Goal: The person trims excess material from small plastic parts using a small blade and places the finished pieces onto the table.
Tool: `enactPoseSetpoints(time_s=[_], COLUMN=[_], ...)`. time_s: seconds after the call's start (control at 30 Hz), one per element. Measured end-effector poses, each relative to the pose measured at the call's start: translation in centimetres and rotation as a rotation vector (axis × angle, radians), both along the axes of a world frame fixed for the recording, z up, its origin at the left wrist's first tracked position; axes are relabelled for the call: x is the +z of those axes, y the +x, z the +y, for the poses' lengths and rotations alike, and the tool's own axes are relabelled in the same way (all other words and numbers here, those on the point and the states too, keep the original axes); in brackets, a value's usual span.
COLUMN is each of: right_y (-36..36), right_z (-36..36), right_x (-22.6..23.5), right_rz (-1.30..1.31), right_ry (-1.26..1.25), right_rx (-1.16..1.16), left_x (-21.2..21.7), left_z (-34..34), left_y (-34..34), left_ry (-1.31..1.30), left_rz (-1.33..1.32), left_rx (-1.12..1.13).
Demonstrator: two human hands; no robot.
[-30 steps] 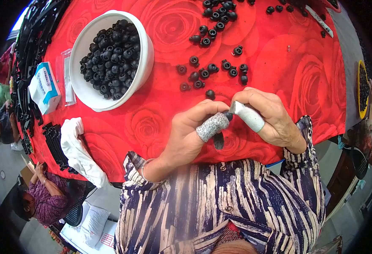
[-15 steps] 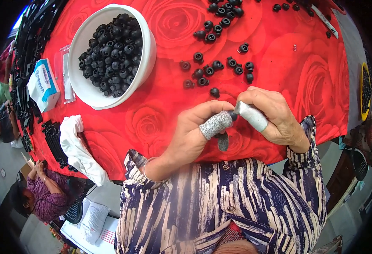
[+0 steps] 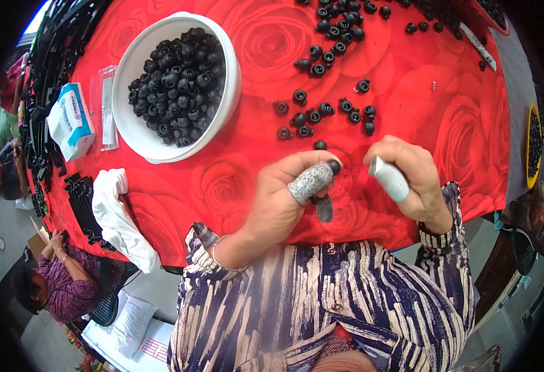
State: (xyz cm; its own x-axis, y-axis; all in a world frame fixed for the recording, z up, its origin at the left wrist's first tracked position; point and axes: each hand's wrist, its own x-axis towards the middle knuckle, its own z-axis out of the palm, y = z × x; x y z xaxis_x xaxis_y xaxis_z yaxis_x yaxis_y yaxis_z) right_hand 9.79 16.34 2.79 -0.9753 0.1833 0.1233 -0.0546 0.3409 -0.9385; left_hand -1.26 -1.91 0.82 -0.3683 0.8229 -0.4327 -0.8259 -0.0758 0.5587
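Observation:
A small black round part (image 3: 333,167) is pinched at the fingertips of my left hand (image 3: 278,192). One digit of this hand wears a speckled grey wrap (image 3: 310,183), and a dark grey strip (image 3: 324,209) hangs below it. To the right, apart from the part, my right hand (image 3: 411,180) has its fingers curled in. A pale wrap (image 3: 391,180) covers one of its digits, with a thin dark edge at the tip; what it grips there I cannot make out. Just beyond my left fingertips lies another black round part (image 3: 320,145).
A white bowl (image 3: 233,93) full of black round parts stands at the left. Several loose ones (image 3: 313,116) lie on the red rose-patterned cloth (image 3: 266,37). A tissue pack (image 3: 72,122), white cloth (image 3: 120,217) and black strips (image 3: 81,204) are left; a person (image 3: 74,282) sits beyond.
My right hand has drawn away to the right from the black part, which stays in my left hand. The view has shifted slightly, moving the tabletop things a little right and down.

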Motion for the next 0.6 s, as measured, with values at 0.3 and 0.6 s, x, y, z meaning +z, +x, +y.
enactPoseSetpoints(time_s=[0.3, 0.6], right_y=[-0.1, 0.1], right_z=[-0.7, -0.4], right_x=[-0.6, -1.0], right_rz=[0.01, -0.007], right_ry=[0.06, 0.001], right_rx=[-0.05, 0.056], left_x=[0.2, -0.3], left_z=[0.7, 0.7], left_y=[0.4, 0.6], left_ry=[0.032, 0.031], left_rz=[0.049, 0.054], left_rx=[-0.133, -0.13])
